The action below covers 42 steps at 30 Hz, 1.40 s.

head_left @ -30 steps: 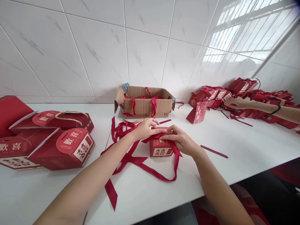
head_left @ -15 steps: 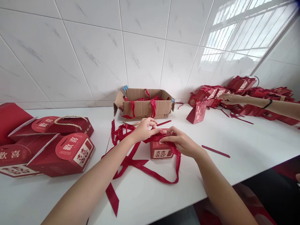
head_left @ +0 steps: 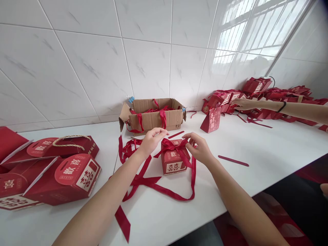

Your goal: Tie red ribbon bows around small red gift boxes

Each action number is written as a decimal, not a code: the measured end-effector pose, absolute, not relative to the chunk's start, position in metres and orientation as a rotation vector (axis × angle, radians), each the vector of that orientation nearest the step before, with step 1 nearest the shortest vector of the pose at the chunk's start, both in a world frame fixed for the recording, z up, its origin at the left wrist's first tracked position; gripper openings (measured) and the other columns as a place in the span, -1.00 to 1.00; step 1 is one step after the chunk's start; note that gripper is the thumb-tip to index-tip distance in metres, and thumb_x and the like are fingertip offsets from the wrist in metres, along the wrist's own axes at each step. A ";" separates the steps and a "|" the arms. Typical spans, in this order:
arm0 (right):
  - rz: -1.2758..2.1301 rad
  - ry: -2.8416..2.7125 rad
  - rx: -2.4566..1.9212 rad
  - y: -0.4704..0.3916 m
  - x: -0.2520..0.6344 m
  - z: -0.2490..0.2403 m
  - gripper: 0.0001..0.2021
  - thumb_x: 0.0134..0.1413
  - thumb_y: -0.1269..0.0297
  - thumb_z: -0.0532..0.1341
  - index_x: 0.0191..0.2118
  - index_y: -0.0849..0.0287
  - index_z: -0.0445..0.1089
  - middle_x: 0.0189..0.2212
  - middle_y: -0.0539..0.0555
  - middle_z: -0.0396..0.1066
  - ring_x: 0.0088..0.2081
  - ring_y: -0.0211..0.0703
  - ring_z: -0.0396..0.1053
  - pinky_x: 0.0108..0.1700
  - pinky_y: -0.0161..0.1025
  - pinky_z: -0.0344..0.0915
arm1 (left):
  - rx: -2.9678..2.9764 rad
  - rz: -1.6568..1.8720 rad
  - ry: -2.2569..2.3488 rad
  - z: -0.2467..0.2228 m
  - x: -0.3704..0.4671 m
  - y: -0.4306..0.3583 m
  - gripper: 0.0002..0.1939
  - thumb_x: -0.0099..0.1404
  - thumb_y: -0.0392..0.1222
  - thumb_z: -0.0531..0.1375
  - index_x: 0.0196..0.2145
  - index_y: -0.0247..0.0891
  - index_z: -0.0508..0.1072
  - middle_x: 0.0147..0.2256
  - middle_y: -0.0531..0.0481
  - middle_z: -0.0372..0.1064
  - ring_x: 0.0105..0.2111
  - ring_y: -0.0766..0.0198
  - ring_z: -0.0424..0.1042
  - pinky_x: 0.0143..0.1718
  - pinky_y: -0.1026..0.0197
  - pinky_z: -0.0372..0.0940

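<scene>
A small red box [head_left: 175, 166] with white-panelled lettering stands on the white table, a red ribbon bow [head_left: 174, 147] tied across its top. My left hand [head_left: 154, 139] hovers at the upper left of the box; thumb and fingers are pressed together, and anything between them is too small to make out. At the right side of the bow, my right hand [head_left: 199, 147] has its fingers bent around the ribbon's right loop. A long loose red ribbon [head_left: 166, 189] curls over the table, around the box's front and left.
Behind is an open cardboard box [head_left: 156, 121] with red ribbons. Larger red boxes [head_left: 74, 171] sit at the left. Another person's hand [head_left: 242, 104] touches piled red boxes [head_left: 256, 85] at the right. A dark red strip [head_left: 233, 160] lies nearby.
The bow now shows on the box top. My left hand has come away from the ribbon, up and left; my right hand has moved to the bow's right side. The view has shifted slightly.
</scene>
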State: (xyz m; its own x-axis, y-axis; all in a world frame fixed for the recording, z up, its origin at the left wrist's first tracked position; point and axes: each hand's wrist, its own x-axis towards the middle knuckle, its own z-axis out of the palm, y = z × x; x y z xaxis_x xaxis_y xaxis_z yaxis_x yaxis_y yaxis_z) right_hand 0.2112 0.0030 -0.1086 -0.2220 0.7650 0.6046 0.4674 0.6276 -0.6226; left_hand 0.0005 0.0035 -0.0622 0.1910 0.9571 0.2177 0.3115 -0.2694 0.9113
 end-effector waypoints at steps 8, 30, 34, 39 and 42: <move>0.315 -1.808 -1.074 0.006 0.209 -0.112 -0.83 -0.03 0.40 0.10 -0.57 0.14 0.15 -0.60 -0.05 0.20 -0.57 -0.31 0.12 -0.51 -0.32 0.12 | 2.220 0.985 1.290 -0.079 0.023 -0.011 -0.87 0.14 -0.07 0.22 -0.40 -0.16 0.49 -0.15 -0.05 0.38 0.02 0.05 0.22 0.10 -0.03 0.13; -0.140 -1.987 -0.973 0.009 0.221 -0.112 -0.80 0.08 0.42 0.06 -0.55 0.12 0.17 -0.55 0.01 0.25 -0.47 -0.22 0.16 -0.43 -0.30 0.09 | 2.170 0.991 1.318 -0.085 0.023 -0.009 -0.88 0.11 -0.15 0.20 -0.53 -0.20 0.43 -0.07 -0.07 0.38 0.02 0.05 0.26 0.11 -0.02 0.14; -0.139 -1.979 -0.975 0.009 0.222 -0.111 -0.79 0.08 0.42 0.07 -0.55 0.12 0.17 -0.56 0.01 0.26 -0.46 -0.22 0.18 -0.42 -0.29 0.11 | 2.158 1.000 1.316 -0.085 0.023 -0.009 -0.88 0.12 -0.14 0.20 -0.53 -0.20 0.44 -0.04 -0.07 0.37 0.05 0.05 0.24 0.13 -0.05 0.11; -0.134 -1.978 -0.978 0.008 0.222 -0.111 -0.79 0.07 0.44 0.07 -0.55 0.13 0.17 -0.56 0.01 0.28 -0.46 -0.22 0.17 -0.43 -0.29 0.11 | 2.137 0.965 1.321 -0.087 0.022 -0.007 -0.87 0.12 -0.14 0.21 -0.53 -0.20 0.45 -0.01 -0.07 0.36 0.08 0.04 0.22 0.14 -0.06 0.10; -0.105 -1.950 -0.973 0.008 0.223 -0.112 -0.79 0.06 0.43 0.07 -0.56 0.13 0.16 -0.56 0.00 0.24 -0.48 -0.23 0.15 -0.44 -0.29 0.10 | 2.121 0.946 1.313 -0.085 0.020 -0.007 -0.85 0.13 -0.09 0.22 -0.50 -0.19 0.47 0.01 -0.08 0.34 0.09 0.03 0.22 0.14 -0.06 0.11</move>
